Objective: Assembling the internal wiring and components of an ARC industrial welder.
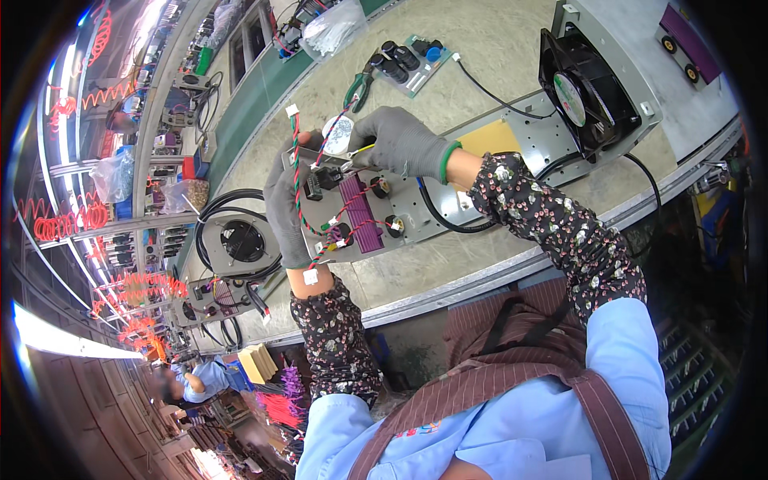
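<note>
My left hand (290,210), in a grey glove, is wrapped round the left end of a grey metal chassis (416,210). A purple heat sink (362,214) and round coils sit on the chassis. Twisted red, green and black wires (298,172) with white plugs run beside the left hand. Gloved too, my right hand (404,142) is closed at the chassis's upper edge, near a small black connector block (323,182). A thin yellow piece (364,150) shows at its fingertips; its kind is unclear. Just beyond the hands stands a white round tub (338,134) of small silvery parts.
Pliers (362,90) and a circuit board with black capacitors (412,64) lie beyond the hands. A black fan (588,96) stands in a metal frame at the right. Coiled black cable and another fan unit (242,242) lie left. A person (196,380) is far left.
</note>
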`<state>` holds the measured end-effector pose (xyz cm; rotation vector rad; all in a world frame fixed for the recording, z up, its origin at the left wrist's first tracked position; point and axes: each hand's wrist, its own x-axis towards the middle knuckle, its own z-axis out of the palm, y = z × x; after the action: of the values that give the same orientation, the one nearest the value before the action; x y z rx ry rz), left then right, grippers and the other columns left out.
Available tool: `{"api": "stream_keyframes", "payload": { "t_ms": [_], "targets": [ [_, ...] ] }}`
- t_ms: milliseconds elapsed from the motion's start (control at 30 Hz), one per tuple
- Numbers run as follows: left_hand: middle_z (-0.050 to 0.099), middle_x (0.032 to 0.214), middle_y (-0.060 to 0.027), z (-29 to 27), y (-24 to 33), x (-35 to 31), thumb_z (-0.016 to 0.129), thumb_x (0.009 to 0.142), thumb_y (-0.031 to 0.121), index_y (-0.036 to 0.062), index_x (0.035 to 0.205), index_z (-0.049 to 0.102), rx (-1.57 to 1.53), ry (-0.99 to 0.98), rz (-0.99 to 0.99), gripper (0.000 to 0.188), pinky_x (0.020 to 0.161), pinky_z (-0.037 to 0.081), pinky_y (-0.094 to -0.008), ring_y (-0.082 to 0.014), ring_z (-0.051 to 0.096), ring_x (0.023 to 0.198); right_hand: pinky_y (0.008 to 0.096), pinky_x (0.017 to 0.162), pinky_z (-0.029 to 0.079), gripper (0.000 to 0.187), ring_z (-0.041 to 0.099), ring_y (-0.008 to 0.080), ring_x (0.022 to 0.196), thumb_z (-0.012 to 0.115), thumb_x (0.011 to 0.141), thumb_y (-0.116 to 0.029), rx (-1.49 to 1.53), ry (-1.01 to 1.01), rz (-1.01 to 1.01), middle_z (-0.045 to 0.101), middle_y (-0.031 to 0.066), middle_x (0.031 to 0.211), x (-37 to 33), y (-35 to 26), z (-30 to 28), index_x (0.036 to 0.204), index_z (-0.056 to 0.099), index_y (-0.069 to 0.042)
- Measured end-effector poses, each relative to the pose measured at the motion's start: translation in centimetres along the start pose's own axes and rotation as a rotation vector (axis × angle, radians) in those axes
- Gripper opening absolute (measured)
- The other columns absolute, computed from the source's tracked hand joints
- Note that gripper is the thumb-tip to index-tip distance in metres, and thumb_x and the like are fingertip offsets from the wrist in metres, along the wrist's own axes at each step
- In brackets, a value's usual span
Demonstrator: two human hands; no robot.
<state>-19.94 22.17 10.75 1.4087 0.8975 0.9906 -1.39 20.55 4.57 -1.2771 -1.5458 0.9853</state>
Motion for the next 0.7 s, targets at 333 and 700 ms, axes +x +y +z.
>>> {"api": "stream_keyframes", "payload": {
  "t_ms": [333, 700],
  "targets": [
    [0.06, 0.116, -0.0187, 0.3, 0.2, -0.3, 0.052, 0.091, 0.018, -0.0082, 0.121, 0.054, -0.016, 0.007, 0.025, 0.04, 0.095, 0.042, -0.0312, -0.0219, 0.058, 0.107, 0.03, 0.068, 0.049, 0.018, 0.064, 0.019, 0.071, 0.075, 0.072, -0.016, 0.059, 0.028, -0.13, 0.067, 0.0092, 0.079, -0.2, 1.3, 0.9, 0.085, 0.07, -0.005],
    [0.06, 0.116, -0.019, 0.4, 0.6, -0.6, 0.051, 0.092, 0.018, -0.009, 0.122, 0.054, 0.133, -0.007, 0.087, 0.041, 0.095, 0.042, -0.0314, -0.0222, 0.058, 0.107, 0.0306, 0.069, 0.048, 0.017, 0.062, 0.0209, 0.074, 0.074, 0.072, -0.013, 0.057, 0.154, -0.284, 0.064, 0.0091, 0.082, -0.7, 1.5, 1.8, 0.085, 0.068, -0.004]
  ]
}}
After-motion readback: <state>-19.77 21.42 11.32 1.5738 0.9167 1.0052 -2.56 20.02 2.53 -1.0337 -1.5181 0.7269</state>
